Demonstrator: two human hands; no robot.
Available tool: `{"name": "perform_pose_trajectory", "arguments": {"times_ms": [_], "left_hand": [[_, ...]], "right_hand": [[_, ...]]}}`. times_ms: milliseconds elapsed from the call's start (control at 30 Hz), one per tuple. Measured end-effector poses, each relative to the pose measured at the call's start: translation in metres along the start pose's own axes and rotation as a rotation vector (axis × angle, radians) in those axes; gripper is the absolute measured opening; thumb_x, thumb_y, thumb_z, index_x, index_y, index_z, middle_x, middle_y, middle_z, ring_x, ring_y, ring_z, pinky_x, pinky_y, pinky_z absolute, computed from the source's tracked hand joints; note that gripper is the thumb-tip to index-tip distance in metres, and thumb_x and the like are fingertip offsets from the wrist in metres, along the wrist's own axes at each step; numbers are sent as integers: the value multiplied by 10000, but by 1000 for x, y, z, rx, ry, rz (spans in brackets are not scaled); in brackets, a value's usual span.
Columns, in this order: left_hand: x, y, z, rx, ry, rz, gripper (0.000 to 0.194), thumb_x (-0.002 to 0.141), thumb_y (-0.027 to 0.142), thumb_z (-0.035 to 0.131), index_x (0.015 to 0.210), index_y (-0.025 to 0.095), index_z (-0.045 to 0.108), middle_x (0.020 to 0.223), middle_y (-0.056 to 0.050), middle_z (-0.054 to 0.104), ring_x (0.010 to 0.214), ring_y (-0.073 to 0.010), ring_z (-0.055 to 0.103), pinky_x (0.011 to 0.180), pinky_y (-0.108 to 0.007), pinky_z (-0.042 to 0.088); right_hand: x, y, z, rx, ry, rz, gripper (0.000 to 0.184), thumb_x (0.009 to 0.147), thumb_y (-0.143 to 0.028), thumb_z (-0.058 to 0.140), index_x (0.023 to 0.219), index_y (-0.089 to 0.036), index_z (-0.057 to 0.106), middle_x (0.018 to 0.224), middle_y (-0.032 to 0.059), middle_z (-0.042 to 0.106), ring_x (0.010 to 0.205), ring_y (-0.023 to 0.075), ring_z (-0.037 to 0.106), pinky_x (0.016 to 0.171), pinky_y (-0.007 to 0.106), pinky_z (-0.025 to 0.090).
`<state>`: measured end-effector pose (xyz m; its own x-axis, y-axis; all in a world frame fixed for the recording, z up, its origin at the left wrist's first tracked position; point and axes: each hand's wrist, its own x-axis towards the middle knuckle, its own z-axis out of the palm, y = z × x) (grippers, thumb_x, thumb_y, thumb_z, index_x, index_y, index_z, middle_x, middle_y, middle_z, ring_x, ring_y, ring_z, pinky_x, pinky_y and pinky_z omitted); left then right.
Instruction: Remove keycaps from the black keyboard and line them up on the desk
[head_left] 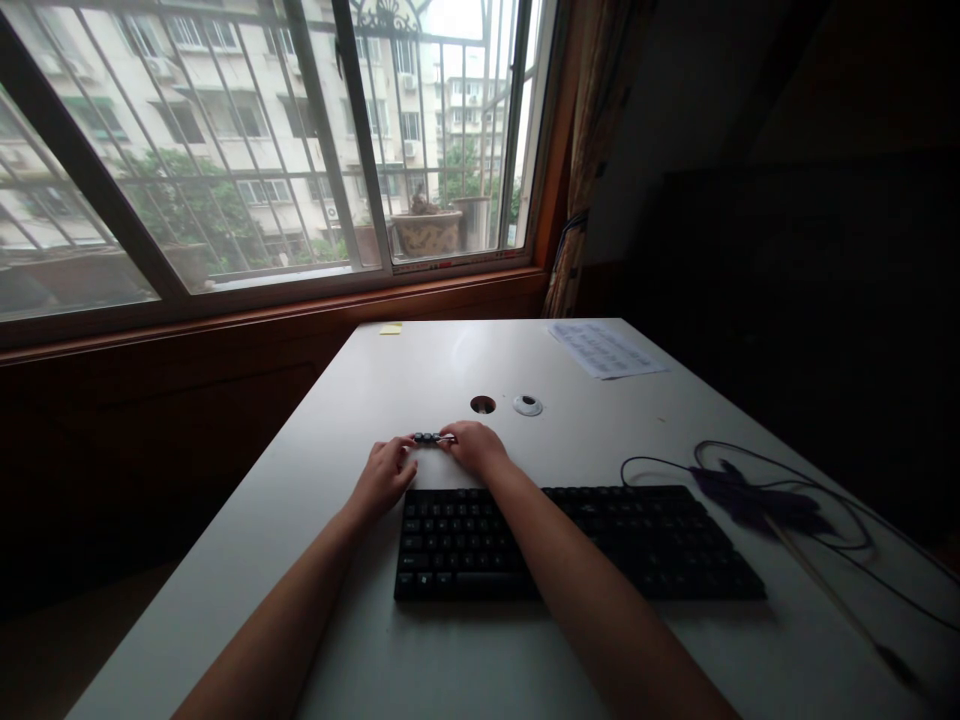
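A short row of small black keycaps (427, 438) sits between my hands, just beyond the keyboard. My left hand (381, 475) has its fingertips at the row's left end, fingers bent and thumb a little apart. At the right end, my right hand (474, 446) is closed with its fingertips on the row; a thin light edge shows by them, too small to name. The black keyboard (469, 545) lies in front of me, partly covered by my right forearm. Whether the row rests on the table or is lifted is hard to tell.
The white table (337, 640) has a round cable hole (483, 405) with a round cover (528, 405) beside it. Printed sheets (607, 350) and a yellow note (391, 328) lie at the far edge. A dark purple cloth-like bundle (757, 500), a thin stick (825, 590) and loops of cable (862, 525) are at right.
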<state>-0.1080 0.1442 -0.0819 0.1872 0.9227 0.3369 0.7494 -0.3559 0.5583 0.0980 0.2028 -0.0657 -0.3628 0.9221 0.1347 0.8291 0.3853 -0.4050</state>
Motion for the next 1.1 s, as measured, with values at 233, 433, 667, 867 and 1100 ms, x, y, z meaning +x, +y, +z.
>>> {"name": "perform_pose_trajectory", "arguments": {"times_ms": [233,433,667,867,1100], "left_hand": [[0,0,0,4,4,3,269,821,198,566,1085,234,601,1253,-47,648,1002,-259,551,886,-425,496],[0,-2,1,13,7,12,280,811,198,572,1087,237,609,1255,-46,649,996,-260,563,907,-438,483],[0,-5,3,16,17,19,291,810,190,572,1097,223,608,1274,-56,639,1016,-266,553,927,-450,472],[1,-6,4,14,4,16,316,806,202,576,1119,229,609,1314,-49,615,1026,-265,550,943,-461,465],[1,-6,3,18,-3,17,306,810,197,579,1113,236,605,1315,-37,616,1034,-264,540,943,-444,465]], "right_hand": [[0,0,0,1,-4,-6,262,884,-372,589,1113,-310,700,1136,18,700,1031,196,636,867,272,448],[-1,-1,0,3,-2,-1,265,888,-371,588,1122,-308,695,1145,21,696,1025,192,636,868,270,448],[-2,-1,-1,8,-1,-7,263,892,-378,580,1115,-305,699,1129,21,700,1008,190,639,852,269,451],[-2,-1,0,6,-3,-9,255,884,-373,590,1103,-304,703,1130,21,701,1022,194,637,858,271,452],[-1,-1,0,3,4,-8,251,883,-371,588,1094,-303,705,1127,21,702,1022,199,636,856,277,453]]}}
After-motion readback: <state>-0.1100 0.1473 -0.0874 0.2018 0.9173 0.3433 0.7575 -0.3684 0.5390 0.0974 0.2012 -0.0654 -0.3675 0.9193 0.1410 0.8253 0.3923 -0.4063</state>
